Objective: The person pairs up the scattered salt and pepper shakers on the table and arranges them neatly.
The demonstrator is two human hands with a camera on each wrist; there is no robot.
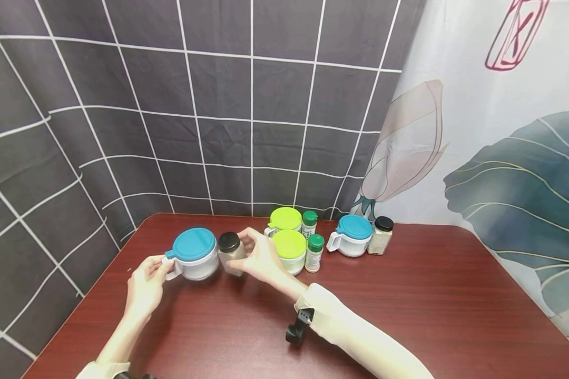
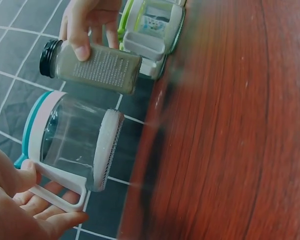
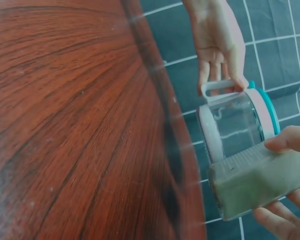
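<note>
My left hand (image 1: 144,289) grips the white handle (image 2: 60,189) of a clear seasoning jar (image 1: 198,258) with a blue lid. Thumb and fingers of my right hand (image 1: 265,260) hold a square glass spice bottle (image 1: 231,258) with a black cap, close to the jar's right side. A pale powder fills much of the bottle, and print covers one face in the left wrist view. In both wrist views, wall cloth shows between these two containers and the table edge, so they appear slightly raised. Both stand roughly upright.
Two green-lidded jars (image 1: 289,252) and two green-capped shakers (image 1: 314,255) stand just right of my right hand. Farther right are another blue-lidded jar (image 1: 353,237) and a black-capped bottle (image 1: 381,237). The reddish wooden table (image 1: 408,305) meets a grey grid-patterned cloth (image 1: 218,89) behind.
</note>
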